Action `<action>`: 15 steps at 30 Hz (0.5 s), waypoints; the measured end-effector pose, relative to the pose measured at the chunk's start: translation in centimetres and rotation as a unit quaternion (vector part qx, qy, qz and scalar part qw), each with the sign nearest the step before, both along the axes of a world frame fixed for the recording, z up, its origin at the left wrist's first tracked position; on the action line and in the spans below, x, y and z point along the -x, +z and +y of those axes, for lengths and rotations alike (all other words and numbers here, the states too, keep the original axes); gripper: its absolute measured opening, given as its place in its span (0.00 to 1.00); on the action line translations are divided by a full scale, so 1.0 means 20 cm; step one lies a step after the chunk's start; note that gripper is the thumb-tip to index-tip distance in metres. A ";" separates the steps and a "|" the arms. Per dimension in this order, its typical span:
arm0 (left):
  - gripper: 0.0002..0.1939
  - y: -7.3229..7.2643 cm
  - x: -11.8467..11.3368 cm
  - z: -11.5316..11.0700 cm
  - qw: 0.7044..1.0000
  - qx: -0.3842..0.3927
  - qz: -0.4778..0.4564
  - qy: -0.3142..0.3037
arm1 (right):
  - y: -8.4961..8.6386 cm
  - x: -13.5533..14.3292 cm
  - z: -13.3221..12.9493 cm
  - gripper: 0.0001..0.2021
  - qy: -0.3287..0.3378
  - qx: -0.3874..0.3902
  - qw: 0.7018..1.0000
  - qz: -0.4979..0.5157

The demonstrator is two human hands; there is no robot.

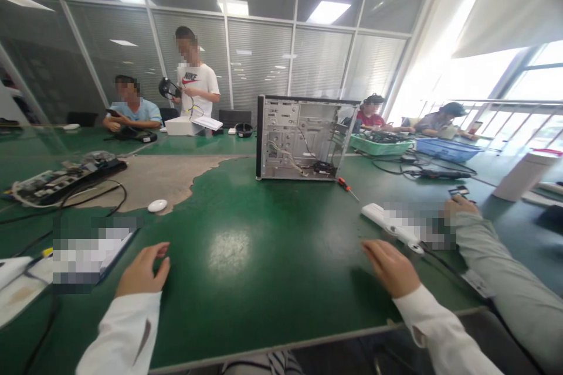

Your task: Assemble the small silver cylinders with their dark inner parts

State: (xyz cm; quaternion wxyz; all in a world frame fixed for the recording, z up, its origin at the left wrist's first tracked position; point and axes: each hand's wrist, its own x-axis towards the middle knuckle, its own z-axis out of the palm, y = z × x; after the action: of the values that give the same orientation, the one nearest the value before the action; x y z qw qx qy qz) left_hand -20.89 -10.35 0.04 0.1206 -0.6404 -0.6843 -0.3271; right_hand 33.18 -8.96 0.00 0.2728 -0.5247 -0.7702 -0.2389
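Note:
My left hand (pixel 143 269) is held over the near left of the green table (pixel 272 281), thumb and fingers apart with nothing between them. A blurred-out flat panel with a dark edge (pixel 94 255) lies just to its left. My right hand (pixel 391 266) hovers at the near right, fingers stretched out and holding nothing. Beyond it lies a white power strip (pixel 376 214). Farther back, between my hands, an opened computer case (pixel 303 140) stands upright, its metal inside and loose wires showing. A screwdriver (pixel 343 184) with a red-orange handle lies beside its lower right corner.
At right, a co-worker's hand (pixel 461 208) holds a small dark item. Farther back are a green basket (pixel 382 146), a blue basket (pixel 448 152) and several people. A white cylinder (pixel 523 176) stands at right. Left are a cable-filled tray (pixel 70 179) and white disc (pixel 157 205).

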 end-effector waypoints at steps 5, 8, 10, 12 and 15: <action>0.17 -0.06 0.14 -0.02 0.997 -0.005 -0.053 0.051 | 0.10 -0.37 -0.05 0.12 -0.204 -0.073 0.976 0.009; 0.18 -0.08 0.15 -0.03 0.995 -0.014 -0.078 0.053 | 0.11 -0.44 -0.02 0.10 -0.215 0.024 0.976 0.004; 0.18 -0.07 0.15 -0.04 0.994 -0.015 -0.090 0.052 | 0.11 -0.46 0.01 0.10 -0.211 0.067 0.975 0.014; 0.18 -0.06 0.13 -0.05 0.994 -0.009 -0.101 0.048 | 0.10 -0.46 0.02 0.10 -0.209 0.095 0.973 0.031; 0.18 -0.05 0.11 -0.08 0.992 0.001 -0.116 0.046 | 0.10 -0.46 0.01 0.11 -0.236 0.108 0.963 0.070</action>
State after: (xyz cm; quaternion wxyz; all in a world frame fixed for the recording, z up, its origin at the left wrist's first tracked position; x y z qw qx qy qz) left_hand -23.08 -11.87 -1.02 0.0549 -0.5663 -0.7224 -0.3929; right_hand 42.28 -8.68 1.91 0.2037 -0.7336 -0.6245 -0.1741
